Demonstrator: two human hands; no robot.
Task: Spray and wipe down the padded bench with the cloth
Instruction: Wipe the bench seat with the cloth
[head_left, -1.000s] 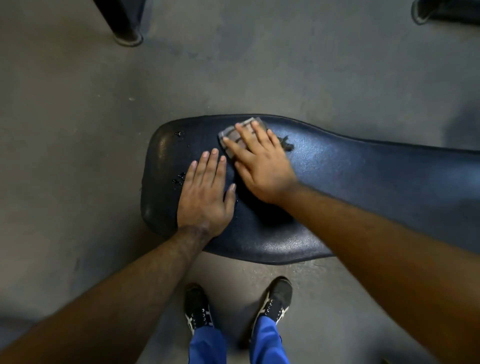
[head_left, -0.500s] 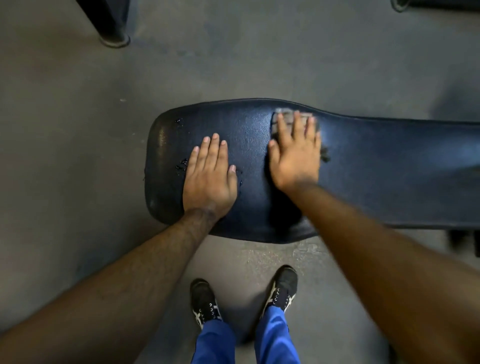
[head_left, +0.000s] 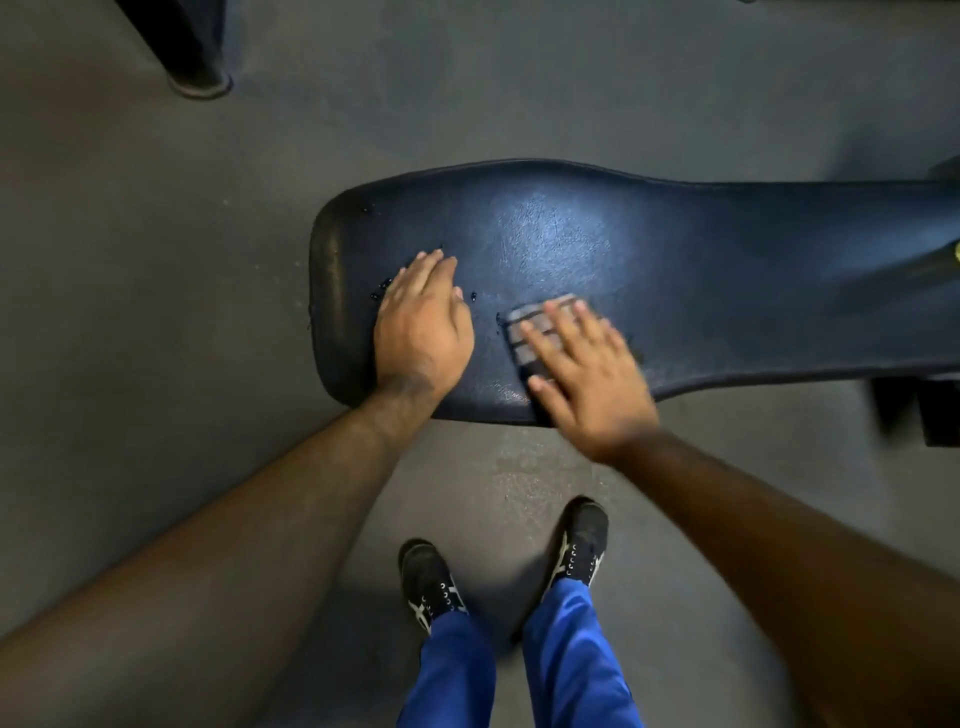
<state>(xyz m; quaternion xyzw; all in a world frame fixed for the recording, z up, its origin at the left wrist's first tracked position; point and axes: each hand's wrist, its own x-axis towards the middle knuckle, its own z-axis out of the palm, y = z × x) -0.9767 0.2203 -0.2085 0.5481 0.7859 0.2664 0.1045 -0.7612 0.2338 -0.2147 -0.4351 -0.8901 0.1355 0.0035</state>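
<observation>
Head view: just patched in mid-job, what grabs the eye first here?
The dark blue padded bench crosses the frame above a grey floor. The right hand presses a grey cloth flat near its front edge; the left hand rests flat beside dark droplets.

A dark padded bench (head_left: 701, 270) carries a grey cloth (head_left: 527, 338), droplets (head_left: 382, 288) and both flat hands.

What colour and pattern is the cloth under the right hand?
The cloth is grey with darker grid lines, seen in the head view.
</observation>
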